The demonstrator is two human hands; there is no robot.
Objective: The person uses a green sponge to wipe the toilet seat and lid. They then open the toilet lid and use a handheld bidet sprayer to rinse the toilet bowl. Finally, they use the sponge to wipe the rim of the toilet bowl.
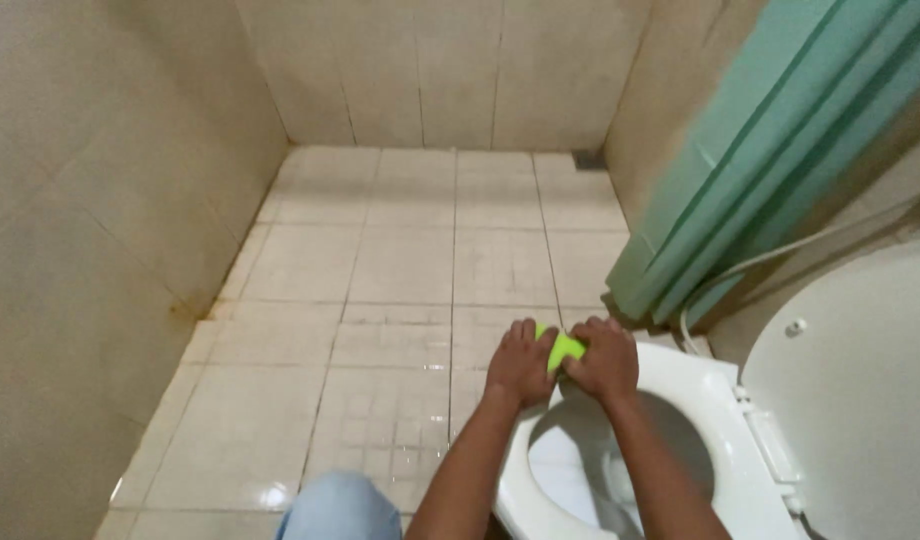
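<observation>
Head view: both hands press a bright green sponge onto the front rim of a white toilet seat.

Head view: the left hand (520, 362) and right hand (605, 358) sit close together, fingers curled and clamped on the green sponge (564, 348), which shows only as a small patch between them on the seat's front edge. The toilet seat (680, 385) is down, its lid (860, 380) raised to the right; a green folding door (770, 150) and a white hose (770, 255) stand behind, the tiled floor (400, 270) looking wet. The step in hand appears to be scrubbing the seat rim; the next move would likely call for steady downward pressure while sliding the sponge along the curve without slipping into the bowl (580, 460).
</observation>
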